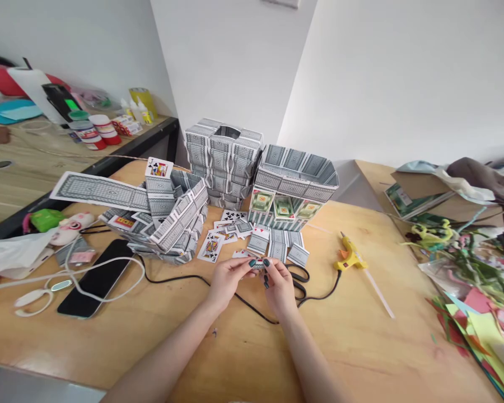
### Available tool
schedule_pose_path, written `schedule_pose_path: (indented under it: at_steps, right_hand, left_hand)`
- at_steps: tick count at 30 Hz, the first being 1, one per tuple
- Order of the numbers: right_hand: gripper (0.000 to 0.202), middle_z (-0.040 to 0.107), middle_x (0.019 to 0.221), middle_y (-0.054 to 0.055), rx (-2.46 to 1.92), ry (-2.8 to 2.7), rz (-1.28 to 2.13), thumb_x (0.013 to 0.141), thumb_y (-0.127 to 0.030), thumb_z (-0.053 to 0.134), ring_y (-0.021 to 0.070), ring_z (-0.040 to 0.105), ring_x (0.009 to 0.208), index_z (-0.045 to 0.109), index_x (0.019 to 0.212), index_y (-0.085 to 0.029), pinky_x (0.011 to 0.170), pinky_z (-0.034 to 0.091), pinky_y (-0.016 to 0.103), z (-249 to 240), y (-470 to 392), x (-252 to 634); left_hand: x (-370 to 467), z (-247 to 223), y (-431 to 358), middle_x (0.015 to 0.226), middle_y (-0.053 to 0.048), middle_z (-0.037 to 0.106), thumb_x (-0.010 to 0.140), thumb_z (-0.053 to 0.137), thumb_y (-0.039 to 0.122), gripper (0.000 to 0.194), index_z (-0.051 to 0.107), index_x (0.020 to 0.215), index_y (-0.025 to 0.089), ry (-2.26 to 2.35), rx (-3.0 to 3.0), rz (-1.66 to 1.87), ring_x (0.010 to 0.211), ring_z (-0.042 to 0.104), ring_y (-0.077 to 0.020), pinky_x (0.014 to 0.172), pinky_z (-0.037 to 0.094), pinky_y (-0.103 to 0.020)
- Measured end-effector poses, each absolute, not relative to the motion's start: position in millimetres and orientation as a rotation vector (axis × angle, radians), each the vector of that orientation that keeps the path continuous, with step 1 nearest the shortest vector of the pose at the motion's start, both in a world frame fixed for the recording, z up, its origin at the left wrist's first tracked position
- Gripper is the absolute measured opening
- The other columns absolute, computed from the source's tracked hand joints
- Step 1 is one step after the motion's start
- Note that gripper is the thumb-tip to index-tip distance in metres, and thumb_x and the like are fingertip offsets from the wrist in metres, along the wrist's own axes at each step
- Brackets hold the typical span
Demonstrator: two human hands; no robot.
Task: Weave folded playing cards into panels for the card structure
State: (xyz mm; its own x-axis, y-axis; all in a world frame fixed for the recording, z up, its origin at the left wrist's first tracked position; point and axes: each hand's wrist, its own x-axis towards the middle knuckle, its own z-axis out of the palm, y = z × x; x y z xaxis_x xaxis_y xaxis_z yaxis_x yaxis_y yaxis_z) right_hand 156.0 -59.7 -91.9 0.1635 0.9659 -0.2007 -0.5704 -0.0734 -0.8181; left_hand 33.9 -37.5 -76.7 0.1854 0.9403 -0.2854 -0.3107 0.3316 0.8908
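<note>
My left hand (231,278) and my right hand (280,282) meet over the middle of the wooden table, pinching a small playing card (259,264) between thumbs and fingers. Only a thin part of that card shows. Just beyond lie several folded playing cards (278,244) with grey patterned backs, and loose face-up playing cards (210,247). Black-handled scissors (301,274) rest beside my right hand, their blades hidden by it. Behind stand a tall structure of cards (222,159) and a box-like one (296,184) with green card packs in its front.
At left are a card-filled container (176,224), a black phone (96,280), a white cable (140,274) and white scissors (36,299). A yellow glue gun (349,257) lies at right, its black cord crossing the table. Paper scraps (483,324) are heaped at the right edge.
</note>
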Motion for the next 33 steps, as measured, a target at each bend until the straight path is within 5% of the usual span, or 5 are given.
schedule_pose_path:
  at_steps: [9,17,22,33]
  right_hand:
    - [0.018,0.047,0.052,-0.005,-1.081,-0.624,1.259,0.066,-0.034,0.068,0.0054,0.032,0.044,0.06,0.067,-0.018,0.043,0.025,0.02,-98.2,-58.6,159.3]
    - [0.022,0.055,0.056,-0.002,-1.169,-0.856,1.273,0.069,-0.038,0.065,0.0082,0.045,0.045,0.06,0.069,-0.016,0.043,0.038,0.021,-95.5,-61.1,152.0]
    - [0.027,0.062,0.063,0.002,-1.117,-0.822,1.402,0.068,-0.042,0.065,0.0117,0.054,0.049,0.059,0.07,-0.016,0.042,0.045,0.023,-97.2,-60.0,149.3]
    - [0.021,0.066,0.066,0.004,-1.046,-0.777,1.449,0.07,-0.036,0.065,0.0104,0.054,0.046,0.058,0.07,-0.015,0.042,0.046,0.023,-95.7,-61.8,147.7]
  left_hand:
    - [35.7,-78.9,-39.0,0.071,-0.005,0.066,0.065,0.069,0.03,0.024,0.065,0.081,0.012,0.924,0.723,0.937,0.061,0.06,-0.0119,0.06,0.051,-0.024]
    - [24.4,-78.5,-28.3,0.064,-0.002,0.063,0.057,0.072,0.025,0.023,0.066,0.075,0.012,1.067,0.832,1.005,0.055,0.054,-0.0101,0.055,0.044,-0.022]
    - [23.2,-84.1,-25.6,0.084,-0.007,0.067,0.057,0.072,0.024,0.029,0.068,0.083,0.013,1.033,0.664,1.068,0.074,0.058,-0.0147,0.067,0.045,-0.025]
    - [22.0,-81.8,-27.5,0.088,-0.009,0.068,0.063,0.069,0.029,0.026,0.069,0.082,0.012,0.931,0.634,1.072,0.081,0.059,-0.0184,0.075,0.046,-0.03]
